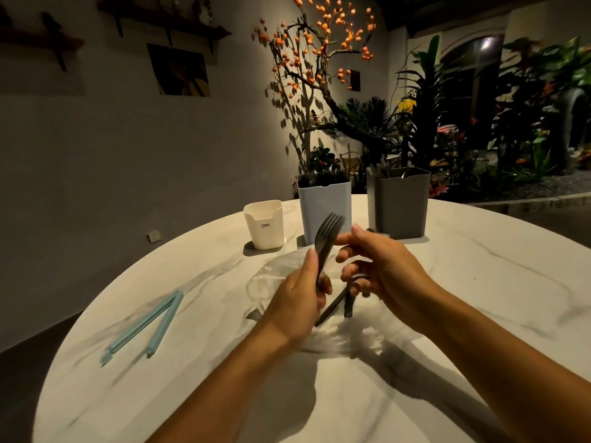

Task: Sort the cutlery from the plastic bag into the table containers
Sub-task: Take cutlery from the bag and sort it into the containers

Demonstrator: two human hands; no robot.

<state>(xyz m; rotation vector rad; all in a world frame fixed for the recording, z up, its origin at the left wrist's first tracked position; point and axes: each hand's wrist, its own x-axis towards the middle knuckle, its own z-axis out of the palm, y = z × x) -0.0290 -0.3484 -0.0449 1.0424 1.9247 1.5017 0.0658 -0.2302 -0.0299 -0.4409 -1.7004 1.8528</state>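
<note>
My left hand point(300, 295) grips a black plastic fork point(326, 241) by its handle, tines pointing up. My right hand point(380, 266) hovers just right of the fork with fingers loosely curled, holding nothing. Under both hands lies a clear plastic bag point(271, 279) with two more black cutlery pieces point(339, 302) on it. Behind stand three containers: a small cream one point(265, 225) at the left, a light blue one point(323, 206) holding black cutlery, and a grey one point(399, 203) holding cutlery.
A light blue bag clip point(147, 324) lies open on the round white marble table point(479, 298) at the left. A wall, a decorative tree with orange fruit and plants stand behind the table.
</note>
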